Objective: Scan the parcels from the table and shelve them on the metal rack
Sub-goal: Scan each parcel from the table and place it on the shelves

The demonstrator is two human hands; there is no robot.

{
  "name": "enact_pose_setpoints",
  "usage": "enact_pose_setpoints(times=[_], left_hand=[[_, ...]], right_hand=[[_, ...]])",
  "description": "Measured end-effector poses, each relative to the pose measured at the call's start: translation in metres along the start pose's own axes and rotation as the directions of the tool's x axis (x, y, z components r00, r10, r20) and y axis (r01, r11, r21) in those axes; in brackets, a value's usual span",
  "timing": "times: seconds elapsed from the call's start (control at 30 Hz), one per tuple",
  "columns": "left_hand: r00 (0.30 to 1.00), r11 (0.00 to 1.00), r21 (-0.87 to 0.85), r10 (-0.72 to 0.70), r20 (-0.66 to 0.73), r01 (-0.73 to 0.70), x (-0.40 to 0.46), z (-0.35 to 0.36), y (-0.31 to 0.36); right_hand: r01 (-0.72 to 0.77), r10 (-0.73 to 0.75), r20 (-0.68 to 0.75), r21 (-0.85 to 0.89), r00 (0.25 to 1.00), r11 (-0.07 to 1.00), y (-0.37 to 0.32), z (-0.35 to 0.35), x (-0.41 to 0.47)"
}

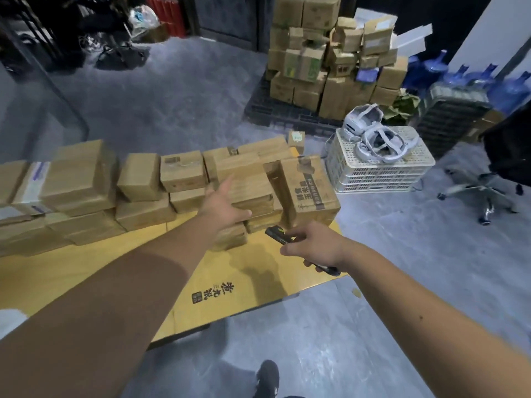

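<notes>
While the left hand point(222, 206) reaches, thumb and fingers spread, onto a flat parcel point(250, 188) stacked on the tabletop point(218, 277), the right hand point(314, 244) clenches the scanner point(277, 235), so grip that 1 box squarely, label toward the scanner.

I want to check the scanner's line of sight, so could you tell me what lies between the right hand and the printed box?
Head view: only the scanner's black tip, held in the right hand, bridges the gap toward the printed box; beneath lies bare yellow tabletop.
</notes>
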State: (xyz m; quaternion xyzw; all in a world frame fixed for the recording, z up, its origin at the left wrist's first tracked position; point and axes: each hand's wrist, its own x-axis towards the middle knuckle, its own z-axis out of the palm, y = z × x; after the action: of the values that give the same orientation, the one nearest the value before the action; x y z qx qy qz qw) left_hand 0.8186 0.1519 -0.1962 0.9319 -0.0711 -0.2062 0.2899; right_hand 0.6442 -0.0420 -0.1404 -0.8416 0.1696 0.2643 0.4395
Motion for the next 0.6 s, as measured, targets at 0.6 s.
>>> enact_pose_setpoints(times=[0.6], left_hand=[[0.978, 0.970, -0.219, 0.059, -0.202, -0.103, -0.068, 0.027, -0.101]], right_hand=[[0.146, -0.147, 0.049, 0.016, 0.988, 0.989, -0.009, 0.026, 0.006]])
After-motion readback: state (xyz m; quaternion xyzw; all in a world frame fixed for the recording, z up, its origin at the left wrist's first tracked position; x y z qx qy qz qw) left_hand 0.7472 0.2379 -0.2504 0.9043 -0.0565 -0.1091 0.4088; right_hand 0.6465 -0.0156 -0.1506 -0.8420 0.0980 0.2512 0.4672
